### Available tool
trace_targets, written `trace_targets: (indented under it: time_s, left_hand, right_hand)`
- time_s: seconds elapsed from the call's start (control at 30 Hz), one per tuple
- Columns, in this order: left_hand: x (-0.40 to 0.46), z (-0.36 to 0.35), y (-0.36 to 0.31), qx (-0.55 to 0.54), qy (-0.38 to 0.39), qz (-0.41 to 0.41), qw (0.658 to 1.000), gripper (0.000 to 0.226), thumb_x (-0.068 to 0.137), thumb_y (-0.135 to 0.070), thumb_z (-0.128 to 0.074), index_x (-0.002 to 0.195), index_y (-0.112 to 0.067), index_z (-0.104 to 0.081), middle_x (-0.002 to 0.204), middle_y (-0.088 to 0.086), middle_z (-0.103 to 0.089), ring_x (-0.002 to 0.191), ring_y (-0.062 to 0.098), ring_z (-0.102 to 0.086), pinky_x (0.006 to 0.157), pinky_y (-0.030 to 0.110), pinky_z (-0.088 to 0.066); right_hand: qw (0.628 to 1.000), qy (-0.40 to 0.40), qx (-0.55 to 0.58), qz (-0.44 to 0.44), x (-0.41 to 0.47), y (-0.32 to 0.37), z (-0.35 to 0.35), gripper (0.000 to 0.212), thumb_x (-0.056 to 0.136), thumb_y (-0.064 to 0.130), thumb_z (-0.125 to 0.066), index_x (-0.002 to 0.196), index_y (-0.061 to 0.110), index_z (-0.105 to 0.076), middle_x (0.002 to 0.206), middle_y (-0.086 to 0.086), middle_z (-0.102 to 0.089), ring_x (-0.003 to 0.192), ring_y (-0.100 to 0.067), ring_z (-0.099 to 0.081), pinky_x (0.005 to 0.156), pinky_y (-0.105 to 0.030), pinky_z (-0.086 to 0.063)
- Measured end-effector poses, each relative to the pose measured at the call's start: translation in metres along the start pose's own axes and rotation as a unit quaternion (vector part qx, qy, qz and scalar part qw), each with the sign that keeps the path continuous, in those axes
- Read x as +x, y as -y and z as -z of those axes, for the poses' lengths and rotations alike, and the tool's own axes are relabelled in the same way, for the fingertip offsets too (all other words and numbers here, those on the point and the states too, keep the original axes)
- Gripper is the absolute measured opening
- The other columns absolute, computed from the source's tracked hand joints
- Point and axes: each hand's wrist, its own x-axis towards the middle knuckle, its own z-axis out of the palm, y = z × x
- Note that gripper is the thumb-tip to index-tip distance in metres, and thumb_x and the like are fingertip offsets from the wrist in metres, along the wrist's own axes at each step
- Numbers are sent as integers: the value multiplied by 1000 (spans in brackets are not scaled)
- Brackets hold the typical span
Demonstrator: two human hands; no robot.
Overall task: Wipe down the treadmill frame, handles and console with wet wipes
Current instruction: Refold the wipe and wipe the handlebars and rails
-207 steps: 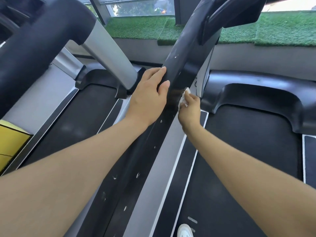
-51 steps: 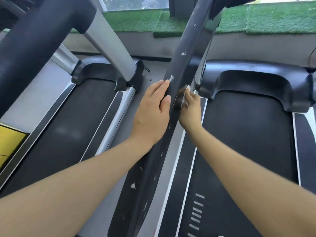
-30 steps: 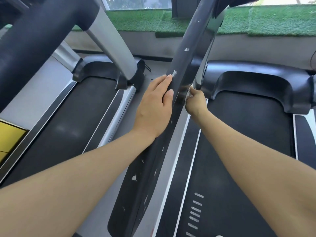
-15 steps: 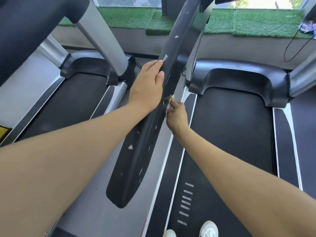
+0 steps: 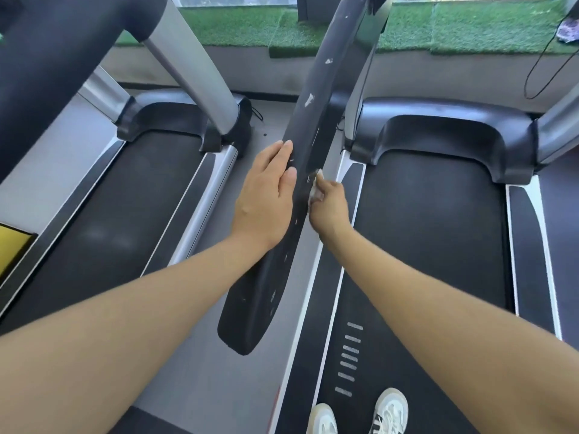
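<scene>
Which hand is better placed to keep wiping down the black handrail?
Right. The right hand already pinches the wet wipe against the black handrail; the left hand lies flat on it, holding nothing.

My view has pulled back and tipped down: the rounded lower end of the black handrail (image 5: 250, 296) now shows in full, and my white sneakers (image 5: 357, 415) have come into frame on the belt. My right hand (image 5: 329, 203) has slid the bunched wet wipe (image 5: 314, 186) down the rail's right side, and my left hand (image 5: 264, 195) now lies lower on the rail.
</scene>
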Motion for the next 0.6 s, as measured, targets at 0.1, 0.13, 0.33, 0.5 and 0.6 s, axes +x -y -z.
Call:
trace_targets:
  time_s: [0.1,0.13,0.33,0.5,0.6]
  left_hand:
    - [0,0,1,-7,0,-2,1000,43,102,-20,-36,145,-19,-35,149,-9,-32,137,2,-26,107,13,-19]
    - [0,0,1,-11,1,-2,1000,43,102,-20,-36,145,-19,-35,149,-9,-32,137,2,-26,107,13,-19]
    - [0,0,1,-15,5,3,1000,43,102,-21,-36,146,-20,-34,150,-10,-31,138,2,-25,107,16,-20]
    - [0,0,1,-16,1,3,1000,43,102,-21,-37,145,-20,-35,149,-10,-32,137,2,-26,107,15,-19]
    - [0,-1,2,-19,-1,2,1000,43,102,-20,-37,145,-20,-35,149,-9,-33,138,3,-26,108,17,-21]
  right_hand:
    - [999,-10,-16,30,-5,22,6,37,99,3,-37,135,8,-43,99,7,-39,75,-8,-44,53,-2,-38]
    - [998,0,-28,64,-17,22,5,41,98,0,-38,137,9,-41,102,7,-38,77,-8,-44,57,1,-37]
    - [996,10,-15,87,-37,27,8,39,100,5,-38,138,8,-40,92,13,-38,82,-9,-49,60,3,-35]
    - [997,-21,-14,70,-8,38,7,48,97,-1,-38,143,15,-38,113,7,-39,89,-10,-50,72,-7,-40]
    - [991,-7,-13,133,-45,26,4,48,97,-2,-40,141,16,-41,108,8,-37,81,2,-46,69,3,-34]
